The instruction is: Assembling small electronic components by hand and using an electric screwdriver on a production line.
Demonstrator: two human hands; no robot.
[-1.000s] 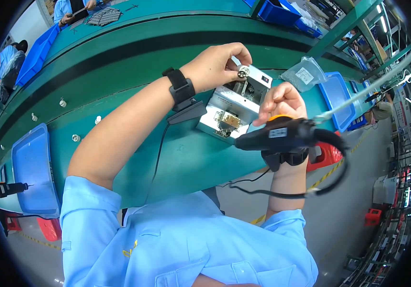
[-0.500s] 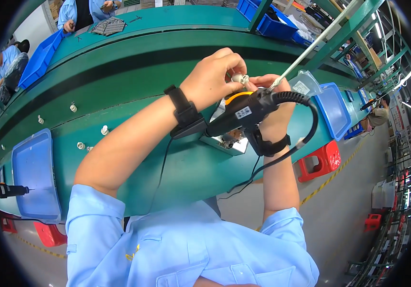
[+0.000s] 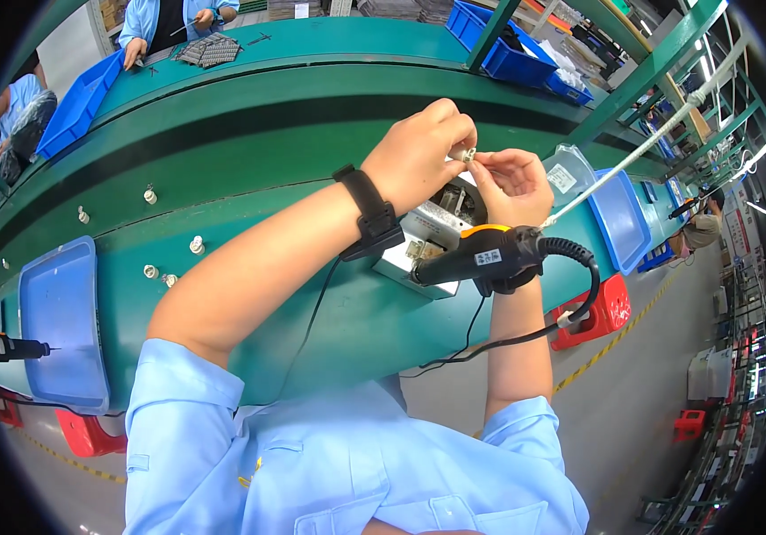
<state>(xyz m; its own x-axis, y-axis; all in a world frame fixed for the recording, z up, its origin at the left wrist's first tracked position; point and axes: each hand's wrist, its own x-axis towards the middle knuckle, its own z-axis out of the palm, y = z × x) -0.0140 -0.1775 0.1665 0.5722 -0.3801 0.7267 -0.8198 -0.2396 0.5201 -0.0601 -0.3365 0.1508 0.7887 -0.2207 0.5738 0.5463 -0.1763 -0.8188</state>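
My left hand [image 3: 423,150] pinches a small white cylindrical part with a metal end [image 3: 467,155] between thumb and fingertips. The thumb and forefinger of my right hand [image 3: 518,183] meet on the part's other side, its remaining fingers curled. Below my hands stands a metal box-shaped fixture [image 3: 436,225], partly covered by a black electric screwdriver with an orange ring [image 3: 485,257]. That screwdriver hangs in front of my right wrist. Similar small white parts [image 3: 197,244] stand in a scattered group left of my left forearm.
A blue tray [image 3: 62,312] lies at the left, with a second screwdriver [image 3: 13,348] across its edge. Another blue tray [image 3: 619,218] and a clear bin [image 3: 568,169] are at the right. Beyond the green ledge, a person [image 3: 164,22] works at the far bench.
The hanging screwdriver has swung right and down, uncovering more of the metal fixture. Both hands have moved slightly right, still on the small white part.
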